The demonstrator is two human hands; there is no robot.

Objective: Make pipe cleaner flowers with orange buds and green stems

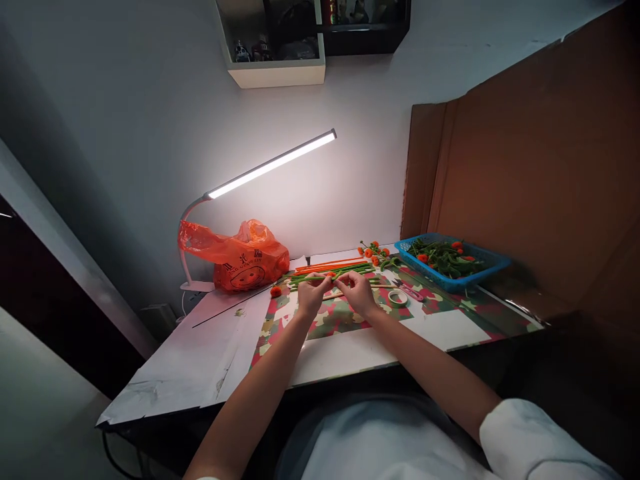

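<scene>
My left hand (313, 293) and my right hand (356, 291) meet over the table, thumbs and fingers pinched together. Between their fingertips is what looks like a thin green flower stem (335, 278), with a bit of orange by it; its details are too small to make out. Just behind the hands lie several long green stems (357, 268) and orange-red sticks (330, 264). A roll of pale green tape (398, 298) rests to the right of my right hand, beside pink-handled scissors (411, 290). One orange flower (275, 292) lies left of my left hand.
Several orange flowers (374, 253) lie at the back. A blue basket (453, 285) of leafy stems and flowers stands right, by a cardboard panel (505, 173). An orange plastic bag (250, 257) sits back left under a lit desk lamp (273, 163). A thin dark rod (227, 309) lies left.
</scene>
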